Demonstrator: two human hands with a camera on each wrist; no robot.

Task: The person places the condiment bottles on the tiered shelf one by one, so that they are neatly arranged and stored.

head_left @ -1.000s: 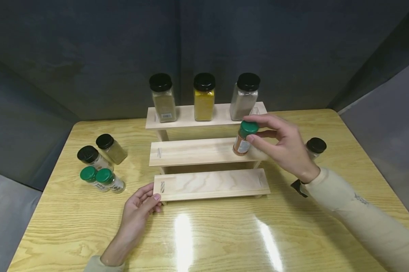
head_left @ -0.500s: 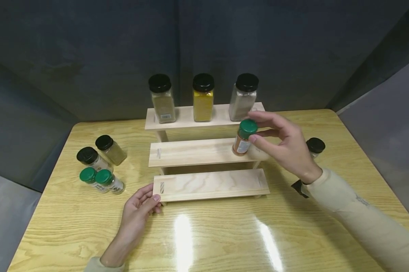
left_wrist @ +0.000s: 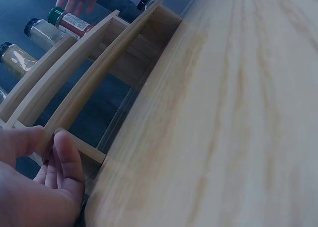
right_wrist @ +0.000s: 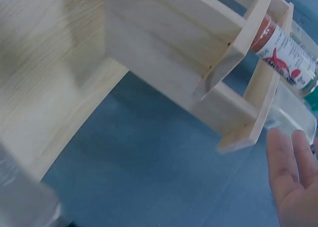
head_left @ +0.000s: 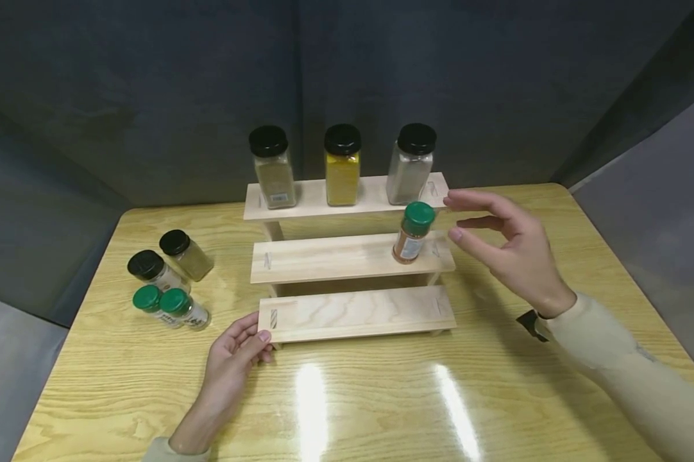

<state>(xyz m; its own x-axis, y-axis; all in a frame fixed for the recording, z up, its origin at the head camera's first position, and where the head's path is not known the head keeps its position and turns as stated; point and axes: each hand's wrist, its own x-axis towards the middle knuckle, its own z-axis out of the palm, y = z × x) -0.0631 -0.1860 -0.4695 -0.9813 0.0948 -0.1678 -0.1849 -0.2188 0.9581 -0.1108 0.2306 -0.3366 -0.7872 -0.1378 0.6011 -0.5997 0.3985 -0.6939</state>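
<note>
A wooden three-tier spice rack [head_left: 335,260] stands on the table. My left hand [head_left: 231,359] pinches the front left corner of its lowest shelf; in the left wrist view, thumb and fingers [left_wrist: 69,157] close on that board end. Toward the right end of the middle shelf stands a spice jar [head_left: 409,244] with a green cap and reddish contents. My right hand [head_left: 514,256] is just right of this jar, thumb and fingers spread apart, holding nothing. The right wrist view shows the jar's white label [right_wrist: 288,58] with red pictures, beyond the shelf end.
Three tall black-capped jars stand on the top shelf: a brownish one [head_left: 276,179], a yellow one [head_left: 343,176] and a greyish one [head_left: 409,173]. At the table's left are two black-capped jars [head_left: 194,258] and two green-capped jars [head_left: 195,316]. Dark cloth walls [head_left: 208,83] surround the table.
My right hand has let go of the green-capped spice jar and moved off to the right. The jar stays upright on the middle shelf. My left hand keeps its grip on the rack.
</note>
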